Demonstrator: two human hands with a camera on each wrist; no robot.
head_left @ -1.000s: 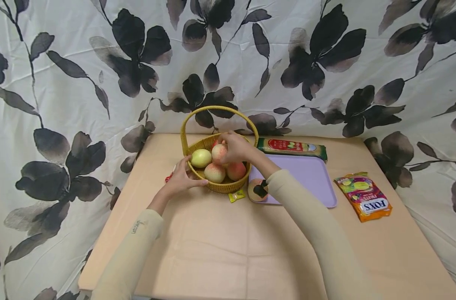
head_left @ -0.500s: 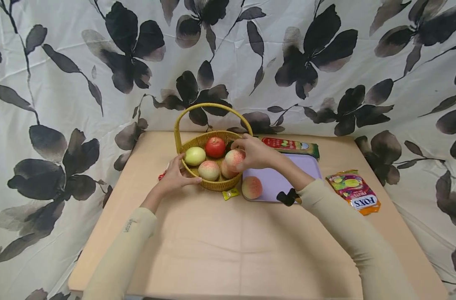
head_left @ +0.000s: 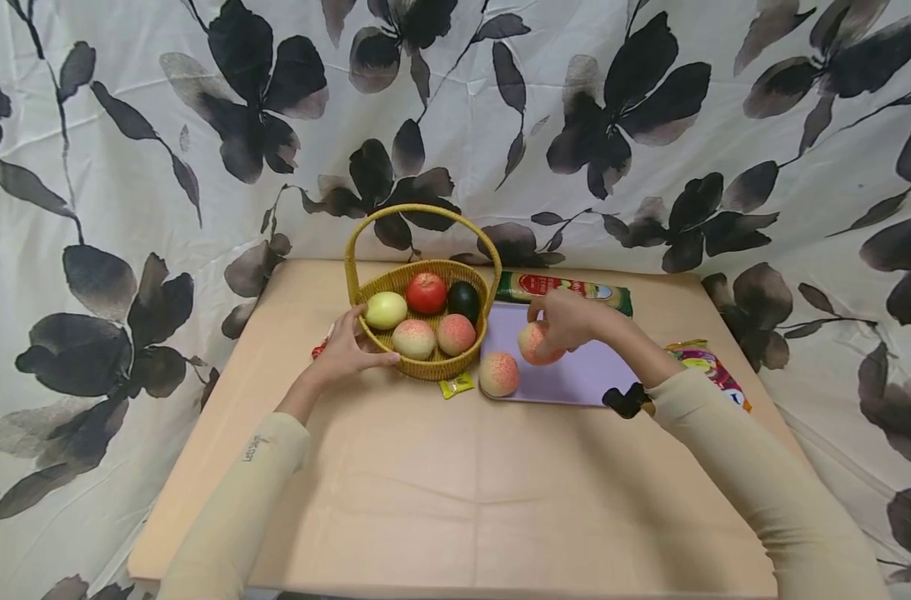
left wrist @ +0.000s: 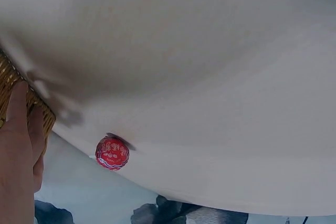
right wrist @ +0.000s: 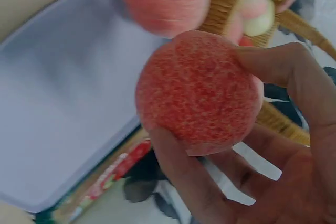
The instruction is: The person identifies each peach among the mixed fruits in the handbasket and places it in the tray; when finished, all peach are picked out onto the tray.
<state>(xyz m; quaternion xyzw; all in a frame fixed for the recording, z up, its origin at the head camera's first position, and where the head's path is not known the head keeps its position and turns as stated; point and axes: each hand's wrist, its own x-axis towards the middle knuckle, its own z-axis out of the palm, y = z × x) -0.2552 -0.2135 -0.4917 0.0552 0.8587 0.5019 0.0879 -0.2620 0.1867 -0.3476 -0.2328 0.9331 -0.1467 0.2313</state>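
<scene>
While my left hand (head_left: 346, 350) rests against the left end of a yellow wicker basket (head_left: 428, 371) with a hoop handle, my right hand (head_left: 571, 321) grips a round, fuzzy pink peach (head_left: 538, 343) between fingers and thumb. Half a second ago that peach was at the basket's right rim; now it is over the left half of a flat lavender rectangular tray (head_left: 575, 383), so two are out at the tray and two pink-and-cream peaches (head_left: 413, 340) remain inside. The other one out, a pinkish-orange peach (head_left: 499, 374), sits at the tray's near left corner. I can't quite tell whether mine touches the tray.

The basket stands just beside the tray's left edge, and a long green-and-red packet (head_left: 515, 286) borders the far edge. I have room toward the tray's right edge, partly screened by my right wrist (head_left: 643, 350), and across the tan worktop (head_left: 425, 483) to its near edge.
</scene>
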